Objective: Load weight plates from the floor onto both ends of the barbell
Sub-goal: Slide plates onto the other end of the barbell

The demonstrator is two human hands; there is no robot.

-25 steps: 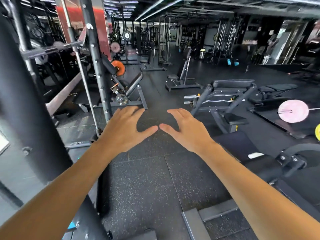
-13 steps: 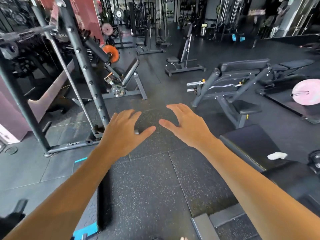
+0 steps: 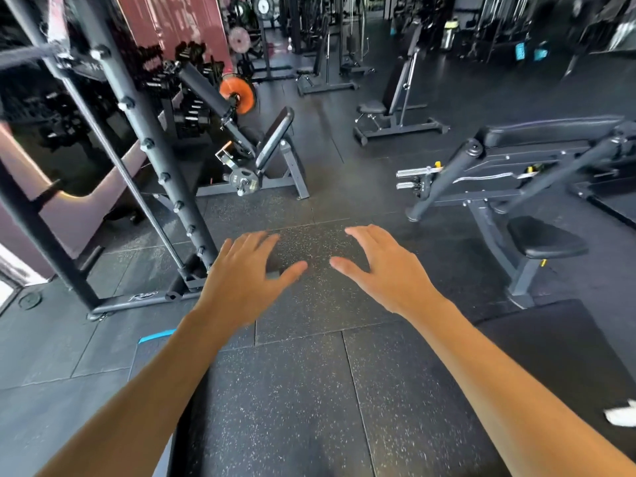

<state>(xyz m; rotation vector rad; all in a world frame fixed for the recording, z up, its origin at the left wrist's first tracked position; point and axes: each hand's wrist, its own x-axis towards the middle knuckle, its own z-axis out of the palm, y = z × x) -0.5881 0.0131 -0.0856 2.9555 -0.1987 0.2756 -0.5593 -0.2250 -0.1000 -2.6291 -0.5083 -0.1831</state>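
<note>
My left hand (image 3: 244, 280) and my right hand (image 3: 382, 270) are stretched out in front of me, palms down, fingers spread and holding nothing, above the speckled rubber floor (image 3: 309, 390). At the upper left a barbell end (image 3: 24, 55) rests blurred on the black squat rack (image 3: 144, 149). A small black weight plate (image 3: 243, 183) hangs on a bench machine beyond my left hand. An orange plate (image 3: 238, 94) sits on a machine arm further back. No plate lies on the floor near my hands.
A preacher bench (image 3: 275, 146) stands ahead. A black bench with a curl bar (image 3: 537, 187) is at right, a dark pad (image 3: 557, 342) below it. A blue-edged mat (image 3: 155, 339) lies by my left forearm. More machines fill the background.
The view has tilted further down and moved forward toward the floor. My hands have stayed open and drifted slightly apart. The pink plate at right has left the view.
</note>
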